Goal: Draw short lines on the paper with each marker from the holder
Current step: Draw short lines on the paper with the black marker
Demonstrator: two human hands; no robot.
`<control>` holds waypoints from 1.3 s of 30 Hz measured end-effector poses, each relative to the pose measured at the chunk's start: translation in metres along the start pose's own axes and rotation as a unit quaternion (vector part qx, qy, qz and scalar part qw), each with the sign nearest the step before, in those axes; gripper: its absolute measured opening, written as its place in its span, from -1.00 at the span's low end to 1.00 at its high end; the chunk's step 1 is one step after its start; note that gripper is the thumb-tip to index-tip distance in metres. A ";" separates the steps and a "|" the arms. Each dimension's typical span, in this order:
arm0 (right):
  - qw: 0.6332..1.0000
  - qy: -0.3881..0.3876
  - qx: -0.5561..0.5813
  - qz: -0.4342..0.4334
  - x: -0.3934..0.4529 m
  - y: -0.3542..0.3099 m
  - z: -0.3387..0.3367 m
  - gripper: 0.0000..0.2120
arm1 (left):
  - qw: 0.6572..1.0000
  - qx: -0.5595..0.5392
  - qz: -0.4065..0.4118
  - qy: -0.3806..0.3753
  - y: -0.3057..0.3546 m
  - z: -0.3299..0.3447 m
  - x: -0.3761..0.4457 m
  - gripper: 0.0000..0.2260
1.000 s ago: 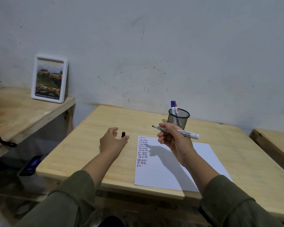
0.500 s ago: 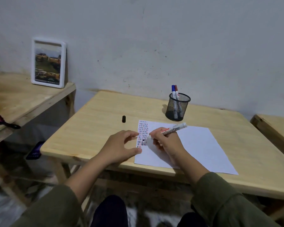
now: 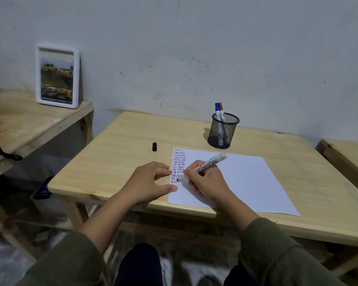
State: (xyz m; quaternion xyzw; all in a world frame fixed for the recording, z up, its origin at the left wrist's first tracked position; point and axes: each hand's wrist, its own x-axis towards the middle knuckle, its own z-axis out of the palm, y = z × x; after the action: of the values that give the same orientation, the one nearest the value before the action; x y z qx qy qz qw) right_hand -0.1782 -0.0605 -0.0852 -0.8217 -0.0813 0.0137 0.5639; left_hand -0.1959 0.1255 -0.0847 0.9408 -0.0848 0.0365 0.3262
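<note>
The paper (image 3: pixel 246 178) lies by the desk (image 3: pixel 122 153) front edge, bare at 3 o'clock, while right hand (image 3: pixel 207 180) fingers pinch the marker (image 3: pixel 203 167), tip down, and left hand (image 3: pixel 151 182) fingers spread at 9 o'clock.

Head view, forward-down over table (image 3: pixel 120 153)
</note>
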 end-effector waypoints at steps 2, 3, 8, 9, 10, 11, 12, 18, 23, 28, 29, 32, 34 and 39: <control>1.000 -0.003 -0.007 -0.001 0.001 0.000 0.000 -0.80 | 1.000 0.002 0.000 0.001 0.000 0.000 0.000 -0.49; 1.000 -0.005 -0.010 -0.004 0.001 0.001 0.000 -0.80 | 1.000 0.003 0.000 0.000 0.000 0.000 0.000 -0.49; 1.000 -0.005 -0.013 -0.015 0.001 0.001 -0.001 -0.81 | 1.000 0.009 0.006 0.001 0.000 0.000 0.001 -0.48; 1.000 -0.007 -0.012 -0.015 0.000 0.000 -0.001 -0.81 | 1.000 0.008 0.005 0.002 0.000 0.000 0.000 -0.48; 1.000 -0.009 -0.010 -0.015 0.000 0.000 -0.001 -0.81 | 1.000 0.006 0.005 0.003 0.000 0.000 0.000 -0.48; 1.000 -0.010 -0.009 -0.015 0.000 0.000 0.000 -0.81 | 1.000 0.006 0.005 0.003 0.000 0.000 0.000 -0.48; 1.000 -0.010 -0.009 -0.015 -0.001 -0.001 0.000 -0.81 | 1.000 0.006 0.005 0.004 0.000 0.000 0.000 -0.48; 1.000 -0.010 -0.002 -0.004 0.000 -0.002 0.000 -0.81 | 1.000 0.006 0.003 0.004 0.000 0.000 0.000 -0.48; 1.000 -0.012 0.006 0.013 -0.002 -0.003 0.000 -0.80 | 1.000 0.001 0.001 0.003 0.001 -0.001 -0.001 -0.48; 0.994 0.012 0.107 0.027 -0.003 -0.005 -0.001 -0.86 | 1.000 -0.017 -0.007 0.001 0.000 -0.001 -0.001 -0.51; 0.988 0.016 0.148 0.034 -0.002 -0.005 -0.001 -0.88 | 0.999 -0.038 -0.014 0.006 0.000 -0.001 -0.001 -0.54; 0.968 0.031 0.239 0.062 0.000 -0.007 -0.001 -0.84 | 0.986 -0.143 -0.062 0.057 0.002 -0.002 0.000 -0.64; 0.956 0.036 0.280 0.076 0.001 -0.011 -0.002 -0.85 | 0.975 -0.173 -0.091 0.106 0.004 -0.004 0.004 -0.68; 0.964 0.044 0.258 0.049 0.005 -0.019 -0.004 -0.93 | 0.961 -0.158 -0.104 0.200 -0.004 -0.009 0.025 -0.74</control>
State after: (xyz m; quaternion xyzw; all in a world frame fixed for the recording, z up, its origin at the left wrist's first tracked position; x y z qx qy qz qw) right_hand -0.1746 -0.0570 -0.0660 -0.6513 -0.0098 0.0250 0.7584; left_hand -0.1708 0.1309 -0.0767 0.8544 0.0756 0.1762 0.4829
